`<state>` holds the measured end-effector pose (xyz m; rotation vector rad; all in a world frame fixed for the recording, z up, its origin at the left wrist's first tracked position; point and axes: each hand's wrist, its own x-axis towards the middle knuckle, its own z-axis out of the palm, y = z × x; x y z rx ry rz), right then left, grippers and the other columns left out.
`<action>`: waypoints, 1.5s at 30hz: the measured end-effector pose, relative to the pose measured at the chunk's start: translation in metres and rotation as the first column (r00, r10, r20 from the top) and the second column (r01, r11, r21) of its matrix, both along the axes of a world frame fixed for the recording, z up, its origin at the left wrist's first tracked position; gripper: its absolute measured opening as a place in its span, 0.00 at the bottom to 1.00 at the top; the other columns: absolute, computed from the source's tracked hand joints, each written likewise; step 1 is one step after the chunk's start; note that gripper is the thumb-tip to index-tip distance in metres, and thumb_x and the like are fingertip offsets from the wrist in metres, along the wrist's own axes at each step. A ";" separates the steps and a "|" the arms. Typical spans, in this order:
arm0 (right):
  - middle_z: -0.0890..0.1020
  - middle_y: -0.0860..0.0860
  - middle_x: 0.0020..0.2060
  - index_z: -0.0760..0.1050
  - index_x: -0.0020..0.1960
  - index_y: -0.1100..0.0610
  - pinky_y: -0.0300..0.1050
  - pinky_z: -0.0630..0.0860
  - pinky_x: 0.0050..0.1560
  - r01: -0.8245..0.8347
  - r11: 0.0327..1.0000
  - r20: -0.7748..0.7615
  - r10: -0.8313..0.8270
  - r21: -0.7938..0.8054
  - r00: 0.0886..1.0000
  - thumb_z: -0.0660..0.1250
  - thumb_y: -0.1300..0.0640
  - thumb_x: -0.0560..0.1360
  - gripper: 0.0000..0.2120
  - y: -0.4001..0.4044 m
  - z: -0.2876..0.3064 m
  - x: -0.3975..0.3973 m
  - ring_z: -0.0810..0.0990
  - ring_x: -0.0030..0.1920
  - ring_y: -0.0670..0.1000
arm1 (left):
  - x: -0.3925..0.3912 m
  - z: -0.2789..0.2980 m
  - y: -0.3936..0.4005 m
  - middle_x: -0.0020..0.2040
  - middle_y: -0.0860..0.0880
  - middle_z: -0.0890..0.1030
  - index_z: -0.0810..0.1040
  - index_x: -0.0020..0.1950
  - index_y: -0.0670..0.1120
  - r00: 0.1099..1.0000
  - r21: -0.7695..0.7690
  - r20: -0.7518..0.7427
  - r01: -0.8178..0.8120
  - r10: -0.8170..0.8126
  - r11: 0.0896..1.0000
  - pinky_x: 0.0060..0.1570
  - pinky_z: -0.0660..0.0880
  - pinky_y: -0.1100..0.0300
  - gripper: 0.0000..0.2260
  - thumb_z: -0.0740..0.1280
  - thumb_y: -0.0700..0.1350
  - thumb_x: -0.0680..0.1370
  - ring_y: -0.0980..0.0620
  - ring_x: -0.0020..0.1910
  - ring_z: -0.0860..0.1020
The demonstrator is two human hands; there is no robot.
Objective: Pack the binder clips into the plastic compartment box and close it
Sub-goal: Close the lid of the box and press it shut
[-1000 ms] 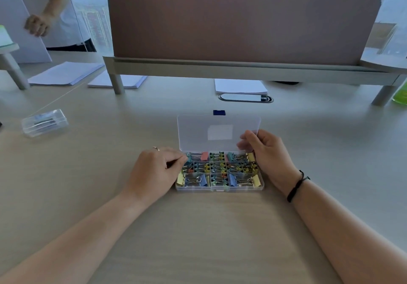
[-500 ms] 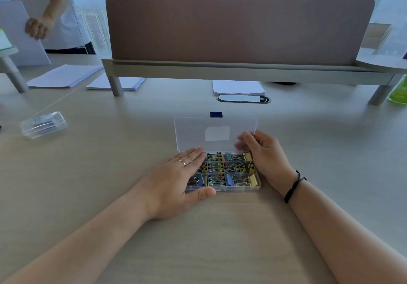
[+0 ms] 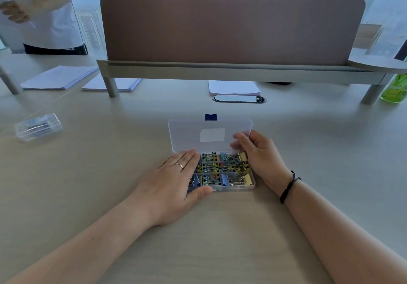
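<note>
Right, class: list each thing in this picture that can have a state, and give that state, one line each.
Box: open, compartments filled with clips.
Lid: raised, tilted back, not yet shut.
Clips: packed inside the box.
Left hand: flat, fingers straight, resting on the box's left side.
Right hand: fingers curled round the lid's right edge.
Small case: closed, lying apart on the table.

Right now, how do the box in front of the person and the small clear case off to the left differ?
The compartment box stands open, its lid raised; the small clear case looks shut. The box is packed with coloured binder clips; the case shows only dark contents. The left hand rests flat on the box and the right hand holds its lid; nobody touches the case. Both are clear plastic on the same desk.
</note>
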<state>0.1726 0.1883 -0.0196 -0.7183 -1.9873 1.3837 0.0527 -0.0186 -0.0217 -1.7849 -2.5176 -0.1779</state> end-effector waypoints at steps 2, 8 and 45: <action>0.85 0.48 0.45 0.79 0.55 0.53 0.48 0.78 0.58 -0.013 1.000 -0.038 0.013 -0.011 0.999 0.63 0.51 0.80 0.09 -0.003 0.003 0.005 0.83 0.49 0.46 | 0.001 0.001 0.000 0.82 0.53 0.45 0.44 0.82 0.50 1.000 -0.010 -0.006 -0.011 0.011 1.000 0.78 0.43 0.60 0.42 0.38 0.73 0.74 0.57 0.80 0.43; 0.81 0.66 0.46 0.81 0.51 0.52 0.55 0.76 0.42 -0.035 0.998 -0.051 0.038 0.061 0.998 0.65 0.49 0.79 0.09 -0.011 0.013 0.019 0.77 0.38 0.61 | -0.002 0.001 -0.001 0.82 0.55 0.48 0.49 0.82 0.52 0.998 0.047 0.045 -0.044 0.042 0.998 0.77 0.44 0.61 0.40 0.45 0.74 0.76 0.57 0.80 0.45; 0.75 0.45 0.62 0.72 0.55 0.48 0.39 0.67 0.61 -0.418 0.715 0.466 0.144 0.561 0.873 0.60 0.44 0.79 0.09 -0.030 0.002 0.018 0.72 0.62 0.48 | -0.026 0.008 0.024 0.79 0.65 0.55 0.53 0.77 0.67 0.962 -0.012 0.226 0.161 -0.154 0.987 0.78 0.51 0.53 0.23 0.47 0.64 0.81 0.59 0.80 0.48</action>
